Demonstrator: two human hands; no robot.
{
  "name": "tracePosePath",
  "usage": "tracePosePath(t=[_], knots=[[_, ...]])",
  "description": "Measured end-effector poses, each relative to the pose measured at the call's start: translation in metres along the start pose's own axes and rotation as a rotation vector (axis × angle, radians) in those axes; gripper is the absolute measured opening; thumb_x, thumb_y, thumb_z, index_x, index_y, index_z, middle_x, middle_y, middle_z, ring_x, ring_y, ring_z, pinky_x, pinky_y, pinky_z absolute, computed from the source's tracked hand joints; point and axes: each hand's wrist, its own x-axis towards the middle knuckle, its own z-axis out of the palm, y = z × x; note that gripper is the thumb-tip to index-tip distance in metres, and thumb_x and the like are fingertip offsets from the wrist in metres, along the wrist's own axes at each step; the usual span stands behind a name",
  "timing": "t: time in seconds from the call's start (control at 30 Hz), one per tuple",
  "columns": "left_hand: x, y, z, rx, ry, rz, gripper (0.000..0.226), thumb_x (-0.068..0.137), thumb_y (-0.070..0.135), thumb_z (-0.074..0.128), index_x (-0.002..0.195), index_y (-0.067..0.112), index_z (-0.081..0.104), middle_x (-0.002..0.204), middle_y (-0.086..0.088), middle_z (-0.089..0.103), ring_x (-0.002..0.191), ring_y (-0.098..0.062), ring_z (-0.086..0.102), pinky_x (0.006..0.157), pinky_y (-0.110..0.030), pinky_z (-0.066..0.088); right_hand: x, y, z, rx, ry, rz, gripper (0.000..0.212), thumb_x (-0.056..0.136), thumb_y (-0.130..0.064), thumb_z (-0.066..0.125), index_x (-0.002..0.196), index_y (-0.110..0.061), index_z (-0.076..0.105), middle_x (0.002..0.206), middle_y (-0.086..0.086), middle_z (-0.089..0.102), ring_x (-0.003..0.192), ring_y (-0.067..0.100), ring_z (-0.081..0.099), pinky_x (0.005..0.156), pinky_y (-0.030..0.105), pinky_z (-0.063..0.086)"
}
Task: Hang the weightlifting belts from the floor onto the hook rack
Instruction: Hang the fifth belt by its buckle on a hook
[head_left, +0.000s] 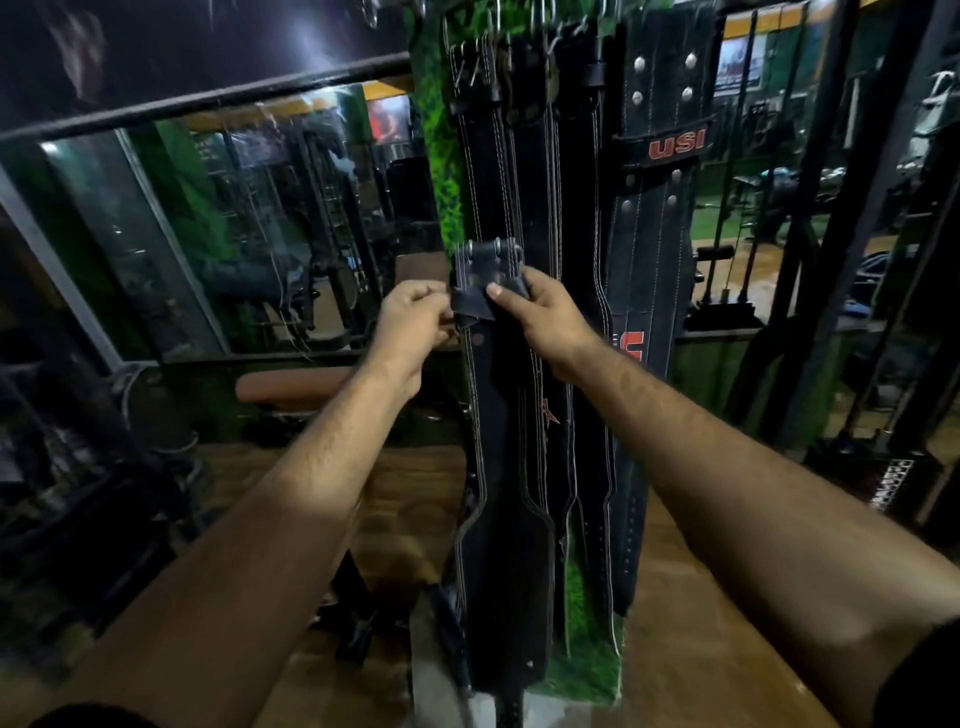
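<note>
both forearms reach out from the bottom of the view. the left hand (415, 319) has its fingers curled in, pinching the edge of the belt (493, 415) just below its buckle end (487, 260), and the right hand (540, 317) clamps the same end with the thumb pressed flat on the leather. the belt hangs long and straight down toward the wooden floor (691, 649), so it looks thick, stiff and fairly heavy (buckle end is the sensible place to hold it). behind it, more belts (649, 218) already hang on the green panel (434, 156), with the metal hooks (498, 21) up top, well above the hands
</note>
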Motion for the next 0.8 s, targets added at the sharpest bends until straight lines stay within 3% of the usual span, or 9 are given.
tracePosePath(t=[0.07, 0.17, 0.3, 0.53, 0.73, 0.8], knots=[[-0.001, 0.014, 0.003, -0.083, -0.020, -0.016, 0.015, 0.098, 0.016, 0.053, 0.092, 0.018, 0.066, 0.073, 0.005, 0.072, 0.061, -0.007, 0.067, 0.065, -0.029, 0.056, -0.006, 0.003, 0.000, 0.007, -0.050, -0.037, 0.014, 0.100, -0.004, 0.057, 0.113, -0.004, 0.061, 0.104, 0.013, 0.068, 0.099, 0.029, 0.065, 0.098, 0.054, 0.052], [-0.002, 0.023, 0.010, -0.073, -0.068, -0.096, 0.027, 0.098, 0.042, 0.058, 0.102, 0.019, 0.072, 0.097, -0.008, 0.078, 0.082, -0.023, 0.073, 0.083, -0.046, 0.059, -0.012, 0.006, 0.000, -0.031, -0.093, -0.098, 0.026, 0.100, -0.001, 0.055, 0.126, 0.001, 0.057, 0.108, 0.009, 0.070, 0.104, 0.022, 0.067, 0.101, 0.048, 0.053], [-0.005, 0.020, 0.019, -0.122, -0.056, -0.136, 0.027, 0.097, 0.041, 0.060, 0.100, 0.017, 0.072, 0.107, -0.015, 0.076, 0.095, -0.029, 0.072, 0.094, -0.052, 0.057, -0.017, 0.013, -0.009, -0.078, -0.089, -0.133, 0.034, 0.098, -0.002, 0.058, 0.131, 0.005, 0.055, 0.115, 0.014, 0.070, 0.104, 0.017, 0.068, 0.099, 0.034, 0.055], [-0.013, 0.005, 0.030, -0.191, 0.046, -0.284, 0.049, 0.085, 0.047, 0.073, 0.120, 0.013, 0.068, 0.113, -0.017, 0.074, 0.102, -0.031, 0.073, 0.096, -0.048, 0.056, -0.024, 0.032, -0.016, -0.128, -0.024, -0.110, 0.040, 0.094, -0.017, 0.063, 0.130, -0.001, 0.059, 0.120, 0.020, 0.071, 0.116, 0.038, 0.066, 0.106, 0.051, 0.050], [-0.013, -0.003, 0.031, -0.276, -0.004, -0.352, 0.015, 0.099, 0.030, 0.059, 0.098, 0.017, 0.066, 0.083, -0.005, 0.074, 0.079, -0.021, 0.068, 0.082, -0.038, 0.056, -0.023, 0.049, -0.018, -0.113, 0.039, -0.029, 0.030, 0.092, -0.023, 0.067, 0.117, -0.006, 0.065, 0.110, 0.016, 0.074, 0.106, 0.035, 0.071, 0.097, 0.058, 0.054], [-0.008, -0.009, 0.030, -0.308, 0.023, -0.284, 0.014, 0.099, 0.025, 0.060, 0.103, 0.014, 0.068, 0.091, -0.007, 0.075, 0.078, -0.020, 0.069, 0.079, -0.037, 0.057, -0.021, 0.049, -0.012, -0.112, 0.127, -0.022, 0.026, 0.092, -0.020, 0.071, 0.115, -0.013, 0.062, 0.106, 0.010, 0.074, 0.100, 0.026, 0.072, 0.093, 0.056, 0.057]])
